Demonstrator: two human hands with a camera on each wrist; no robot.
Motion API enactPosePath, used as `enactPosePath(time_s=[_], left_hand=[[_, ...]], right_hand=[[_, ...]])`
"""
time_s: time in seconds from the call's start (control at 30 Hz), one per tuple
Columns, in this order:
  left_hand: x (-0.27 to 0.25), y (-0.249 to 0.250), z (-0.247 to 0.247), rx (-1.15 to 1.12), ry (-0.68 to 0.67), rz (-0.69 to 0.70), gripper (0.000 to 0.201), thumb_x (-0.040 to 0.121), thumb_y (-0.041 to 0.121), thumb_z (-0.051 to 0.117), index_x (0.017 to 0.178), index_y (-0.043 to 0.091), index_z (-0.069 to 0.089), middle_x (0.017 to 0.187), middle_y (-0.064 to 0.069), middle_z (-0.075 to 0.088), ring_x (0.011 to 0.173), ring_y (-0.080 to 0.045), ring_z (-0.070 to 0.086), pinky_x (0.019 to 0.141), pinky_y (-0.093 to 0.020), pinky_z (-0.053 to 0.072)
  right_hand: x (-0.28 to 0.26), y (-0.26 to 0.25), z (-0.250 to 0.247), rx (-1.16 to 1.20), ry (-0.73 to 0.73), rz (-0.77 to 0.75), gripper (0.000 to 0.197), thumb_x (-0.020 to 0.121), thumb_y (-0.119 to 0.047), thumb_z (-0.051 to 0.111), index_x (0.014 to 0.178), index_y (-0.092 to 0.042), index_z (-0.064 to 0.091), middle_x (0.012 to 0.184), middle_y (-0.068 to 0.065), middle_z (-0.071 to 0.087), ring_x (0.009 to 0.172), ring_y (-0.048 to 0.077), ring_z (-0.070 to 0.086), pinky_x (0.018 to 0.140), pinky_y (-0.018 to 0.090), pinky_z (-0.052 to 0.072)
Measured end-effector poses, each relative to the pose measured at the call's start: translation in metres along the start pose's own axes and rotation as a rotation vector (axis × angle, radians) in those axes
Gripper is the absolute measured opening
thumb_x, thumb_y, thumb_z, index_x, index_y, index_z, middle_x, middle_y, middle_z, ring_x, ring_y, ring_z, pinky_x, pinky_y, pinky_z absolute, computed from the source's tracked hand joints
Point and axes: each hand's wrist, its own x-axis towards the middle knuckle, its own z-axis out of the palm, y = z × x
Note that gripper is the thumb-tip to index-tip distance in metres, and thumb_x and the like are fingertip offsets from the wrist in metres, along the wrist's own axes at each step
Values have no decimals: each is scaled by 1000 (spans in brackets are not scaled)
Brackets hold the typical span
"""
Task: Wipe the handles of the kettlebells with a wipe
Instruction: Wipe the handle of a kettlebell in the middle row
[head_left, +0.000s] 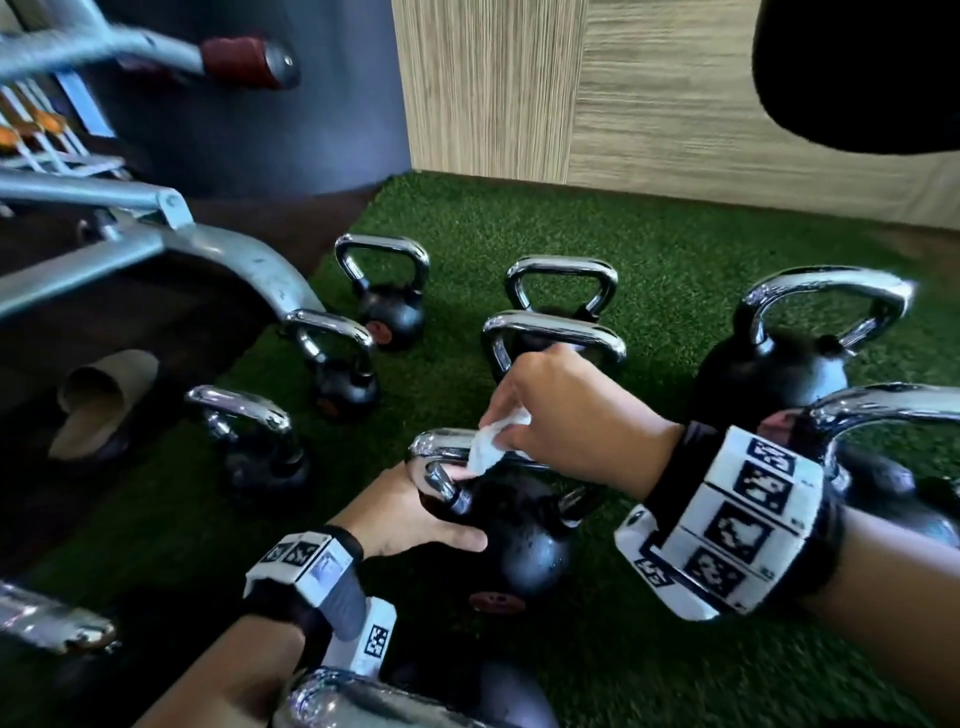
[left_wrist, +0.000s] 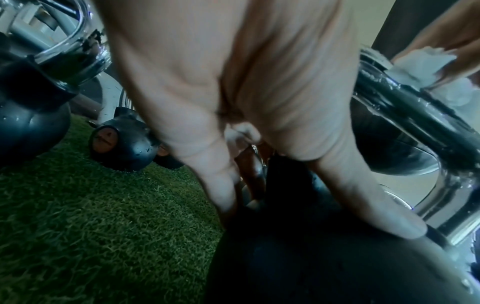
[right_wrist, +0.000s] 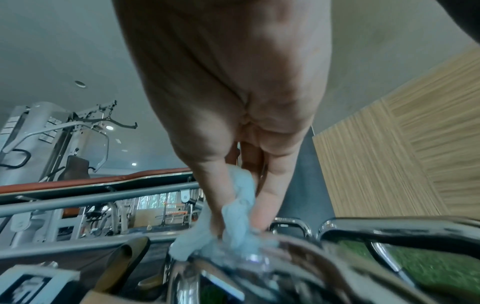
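A black kettlebell (head_left: 524, 545) with a chrome handle (head_left: 441, 442) stands on the green turf in the middle of the head view. My left hand (head_left: 441, 514) grips it low on the left, fingers round the handle's left leg and thumb across the black body (left_wrist: 324, 257). My right hand (head_left: 511, 436) comes from the right and pinches a crumpled white wipe (head_left: 491, 451) against the top bar of the handle (left_wrist: 405, 115). In the right wrist view the fingers (right_wrist: 270, 195) press the wipe (right_wrist: 233, 232) onto blurred chrome.
Several more chrome-handled kettlebells stand around on the turf (head_left: 649, 249), two close at the right (head_left: 800, 358) and one at the bottom edge (head_left: 363, 696). A grey bench frame (head_left: 156, 244) and a beige slipper (head_left: 98, 410) lie to the left. A wood-panelled wall (head_left: 675, 104) closes the back.
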Motion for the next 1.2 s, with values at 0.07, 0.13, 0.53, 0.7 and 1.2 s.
enactPosePath(time_s=[0.07,0.13,0.53,0.7,1.2], left_hand=[[1,-2,1,-25,12,6,75,40,88,77,110,80,53,131,45,54,131,15,47,118,-23,36],[5,-10,4,-47,32,15,89,39,88,80,123,66,60,136,39,56,133,14,46,121,-26,35],[10,-19,7,-105,62,13,103,30,89,80,126,53,65,133,34,61,129,15,50,119,-23,35],[11,-20,7,-112,68,17,106,30,89,80,128,50,66,133,33,61,129,16,49,118,-18,34],[9,-18,8,-168,62,19,89,35,81,88,118,57,67,133,31,63,129,11,53,121,-30,36]], right_hand=[[0,1,-1,-52,-10,3,17,77,-15,73,88,-23,82,88,-4,78,89,15,72,83,35,59],[-6,9,-8,-158,-38,12,17,76,-17,74,89,-23,81,87,-5,77,90,15,72,83,33,58],[-22,33,-26,-265,-142,119,21,60,-22,91,75,-22,77,69,-11,68,69,6,63,59,18,47],[-32,54,-18,-224,-181,218,19,52,-20,87,64,-22,72,60,-7,68,59,7,63,57,30,55],[-32,117,29,176,-200,286,35,51,-9,93,65,-25,66,63,-8,67,53,-2,53,52,17,42]])
